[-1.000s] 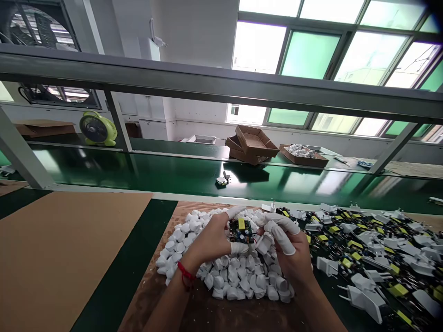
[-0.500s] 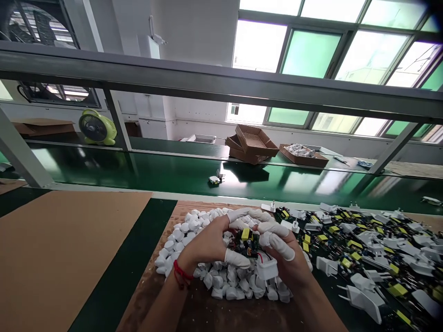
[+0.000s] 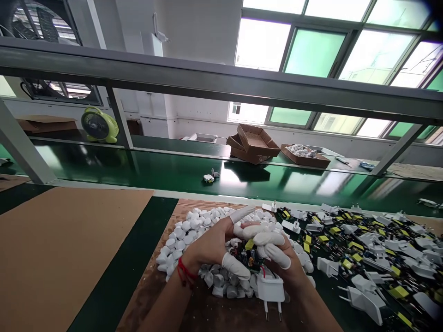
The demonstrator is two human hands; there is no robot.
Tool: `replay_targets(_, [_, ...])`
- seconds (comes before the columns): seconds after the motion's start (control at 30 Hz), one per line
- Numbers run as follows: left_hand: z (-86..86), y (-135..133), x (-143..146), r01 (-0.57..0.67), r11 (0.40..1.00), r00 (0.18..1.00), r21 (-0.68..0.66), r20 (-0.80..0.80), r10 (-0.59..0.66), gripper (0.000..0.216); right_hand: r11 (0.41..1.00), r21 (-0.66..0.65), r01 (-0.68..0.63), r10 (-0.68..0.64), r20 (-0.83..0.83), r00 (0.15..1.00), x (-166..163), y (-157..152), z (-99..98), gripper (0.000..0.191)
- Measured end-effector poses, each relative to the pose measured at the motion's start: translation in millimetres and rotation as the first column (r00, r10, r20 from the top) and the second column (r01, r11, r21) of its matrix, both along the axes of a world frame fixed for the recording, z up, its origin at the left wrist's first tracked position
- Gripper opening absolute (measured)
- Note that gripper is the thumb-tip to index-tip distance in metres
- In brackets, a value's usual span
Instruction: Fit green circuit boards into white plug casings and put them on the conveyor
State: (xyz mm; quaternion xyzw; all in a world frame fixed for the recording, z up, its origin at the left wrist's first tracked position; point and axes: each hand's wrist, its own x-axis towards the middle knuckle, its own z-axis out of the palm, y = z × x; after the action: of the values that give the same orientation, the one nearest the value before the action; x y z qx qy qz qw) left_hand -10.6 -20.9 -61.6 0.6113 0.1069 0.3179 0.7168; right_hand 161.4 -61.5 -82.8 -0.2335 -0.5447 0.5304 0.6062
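Both hands hold a small circuit board (image 3: 247, 257) with a yellow transformer and dark parts. My left hand (image 3: 221, 246), white finger covers on its fingertips and a red string at the wrist, grips the board from the left, thumb in front. From the right, my right hand (image 3: 278, 251) closes covered fingers over the board's back and side. A white two-pin plug piece (image 3: 270, 287) hangs below on a red wire, its pins pointing down. Beneath the hands spreads a heap of small white plastic caps (image 3: 185, 235) on a brown board.
Many circuit boards with white plug parts (image 3: 363, 249) cover the right side. A cardboard sheet (image 3: 69, 249) lies left. Behind runs a green conveyor belt (image 3: 166, 168) carrying one assembly (image 3: 208, 178). A metal rail (image 3: 207, 85) crosses overhead; cardboard trays (image 3: 254, 140) stand beyond.
The plug piece has swung lower, its two pins now plainly showing downward. The circuit board has tilted within my hands. On the belt, the assembly has shifted slightly left.
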Motion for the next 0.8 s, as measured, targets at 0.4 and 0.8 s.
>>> replay_targets(0.4, [-10.2,3.3,4.7,0.051,0.995,0.985,-0.086,0.170,-0.036,0.134,0.988,0.133,-0.076,0.070,0.051,0.996,0.6,2.1,-0.7,0.028])
replay_targets(0.8, [-2.6,-4.2,0.6,-0.019,0.999,0.999,-0.025,0.044,0.020,0.129,0.968,0.043,-0.249,0.244,0.100,0.965,11.3,5.7,-5.7,0.019])
